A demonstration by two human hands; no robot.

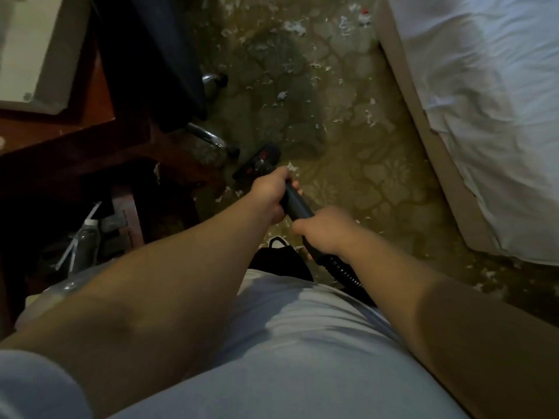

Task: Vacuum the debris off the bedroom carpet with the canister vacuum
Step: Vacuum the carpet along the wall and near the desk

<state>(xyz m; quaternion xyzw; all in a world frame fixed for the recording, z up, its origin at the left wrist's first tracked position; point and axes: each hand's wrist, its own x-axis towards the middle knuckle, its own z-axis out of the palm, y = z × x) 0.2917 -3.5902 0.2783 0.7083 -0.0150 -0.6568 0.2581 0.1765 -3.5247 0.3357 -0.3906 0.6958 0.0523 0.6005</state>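
Both my hands grip the black vacuum wand (pixel 295 204). My left hand (pixel 272 195) holds it higher up, toward the floor head. My right hand (pixel 325 229) holds it lower, just above the ribbed black hose (pixel 341 267). The black floor head (pixel 257 163) with red marks lies on the patterned olive carpet (pixel 348 176), close to a chair's chrome leg. White debris scraps (pixel 292 25) are scattered over the carpet, thickest at the far end, with a larger bit (pixel 282 95) mid-floor. The canister itself is not in view.
A bed with a white sheet (pixel 484 101) and beige base runs along the right. On the left stand a dark wooden desk (pixel 75 131) and a chair with chrome legs (pixel 208 136). A plastic bottle (pixel 86 237) sits under the desk. A black shoe (pixel 281 258) is below my hands.
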